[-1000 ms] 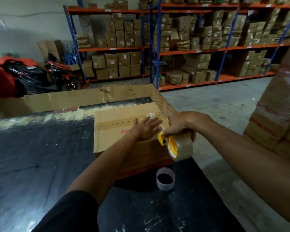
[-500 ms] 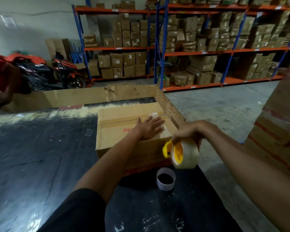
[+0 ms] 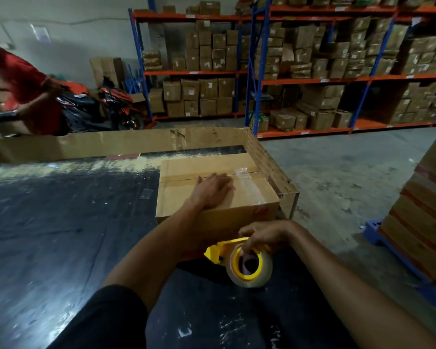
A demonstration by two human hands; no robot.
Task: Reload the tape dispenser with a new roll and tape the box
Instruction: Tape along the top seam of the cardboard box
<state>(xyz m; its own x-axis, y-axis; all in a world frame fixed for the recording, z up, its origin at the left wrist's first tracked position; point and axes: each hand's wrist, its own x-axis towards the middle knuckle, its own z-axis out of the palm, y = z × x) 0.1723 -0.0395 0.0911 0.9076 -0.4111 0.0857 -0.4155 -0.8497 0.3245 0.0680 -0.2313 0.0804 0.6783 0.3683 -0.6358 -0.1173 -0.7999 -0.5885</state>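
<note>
A closed cardboard box [image 3: 181,177] lies on the black table [image 3: 61,222] near its right edge. My left hand [image 3: 212,191] presses flat on the box top, fingers spread, beside a strip of clear tape [image 3: 247,183] that runs across the top toward the near edge. My right hand [image 3: 264,235] grips the yellow tape dispenser [image 3: 224,250] below the box's near face, low over the table. The clear tape roll [image 3: 257,275] sits on the dispenser's yellow hub. The empty tape core seen earlier is hidden.
A cardboard wall [image 3: 111,144] lines the table's far and right edges. A person in a red shirt [image 3: 23,86] moves at the far left by a motorbike [image 3: 116,109]. Shelves of boxes [image 3: 312,71] stand behind. Wrapped cartons on a blue pallet [image 3: 425,210] stand at the right.
My right hand has drawn the dispenser from the box's top right corner down past its near face toward me. The left hand stayed pressed on the box. The person in red came into view at left.
</note>
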